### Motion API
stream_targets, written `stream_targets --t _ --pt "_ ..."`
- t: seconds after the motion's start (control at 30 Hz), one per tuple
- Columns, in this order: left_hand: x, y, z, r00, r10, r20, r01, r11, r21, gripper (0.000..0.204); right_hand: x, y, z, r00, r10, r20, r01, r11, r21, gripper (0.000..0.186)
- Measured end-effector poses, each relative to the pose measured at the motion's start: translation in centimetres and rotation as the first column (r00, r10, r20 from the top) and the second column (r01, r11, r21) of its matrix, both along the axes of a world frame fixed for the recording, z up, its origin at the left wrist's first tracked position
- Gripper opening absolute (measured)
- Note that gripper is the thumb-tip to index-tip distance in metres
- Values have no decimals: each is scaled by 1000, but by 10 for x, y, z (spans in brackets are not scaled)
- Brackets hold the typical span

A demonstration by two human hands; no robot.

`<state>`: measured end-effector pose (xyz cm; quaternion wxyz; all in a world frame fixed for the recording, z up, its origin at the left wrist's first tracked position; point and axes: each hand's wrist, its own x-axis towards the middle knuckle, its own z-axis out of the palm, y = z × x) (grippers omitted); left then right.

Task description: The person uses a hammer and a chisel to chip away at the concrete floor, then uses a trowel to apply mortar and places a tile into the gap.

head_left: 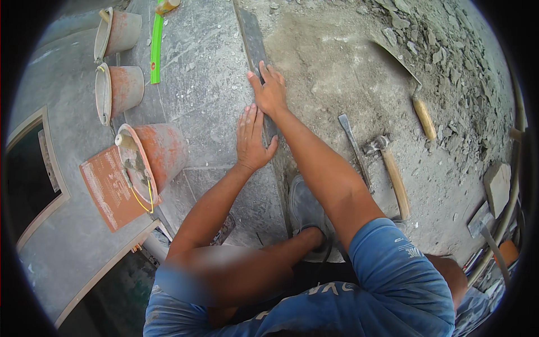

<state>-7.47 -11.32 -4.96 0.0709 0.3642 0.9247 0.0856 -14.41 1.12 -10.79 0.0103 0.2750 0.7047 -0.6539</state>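
Observation:
A narrow dark grey strip of tile [254,35] runs along the edge of the grey tiled floor [208,106], beside the rough, dusty ground. My right hand [272,92] lies over this strip, thumb apart from the fingers, pressing down on it. Just nearer to me, my left hand [254,137] rests flat, with its fingers stretched forward over the tile edge and the strip. The fingertips of the left hand almost meet the right wrist. Neither hand grips a tool. Part of the strip is hidden under both hands.
To the right lie a chisel [353,147], a hammer [394,178] and a trowel [424,117], near rubble [449,62]. Leftward stand a mortar bucket [165,154] beside a brown cardboard piece [109,188], two more buckets [126,87] and a green level [156,50]. My shoe [305,205] is close by.

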Motion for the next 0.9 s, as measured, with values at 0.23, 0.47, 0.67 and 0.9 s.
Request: stream_targets --t 0.23,0.47,0.67,0.9 --pt "2 4 1 999 -12 -38 12 1000 -11 80 2 7 7 999 42 22 -43 999 7 66" --pt "1 -1 1 998 -7 -63 7 1000 2 75 47 -2 15 994 108 33 -108 994 -9 64" --pt "1 4 -1 998 -9 -54 9 1000 2 74 43 1 7 998 57 18 -57 998 -1 61" --pt "2 1 -1 999 -1 -50 -1 999 -33 72 29 6 -8 996 -16 -85 1 986 -167 57"
